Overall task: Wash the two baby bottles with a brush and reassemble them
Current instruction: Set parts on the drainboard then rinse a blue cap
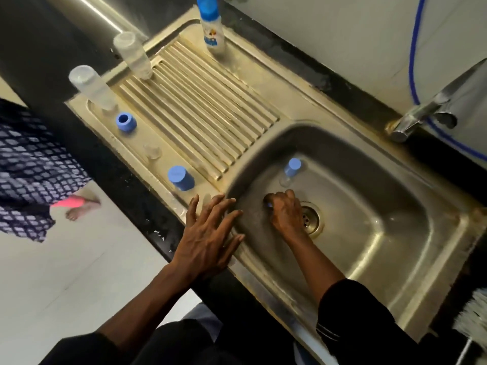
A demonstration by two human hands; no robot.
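Lying spread, left hand (208,241) fingers (229,217) are rested on the sink rim (250,275); a blue piece (269,205) is pinched by the right hand (286,212).

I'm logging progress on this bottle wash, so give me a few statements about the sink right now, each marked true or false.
1. The nearer clear bottle and the farther clear bottle both stand on the drainboard. True.
2. The right hand is on the tap. False: it is down in the basin, fingers curled on a small blue piece beside the drain; the tap is untouched.
3. The left hand lies with fingers spread on the sink rim. True.
4. The blue ring is screwed onto a bottle. False: it sits alone on the drainboard.
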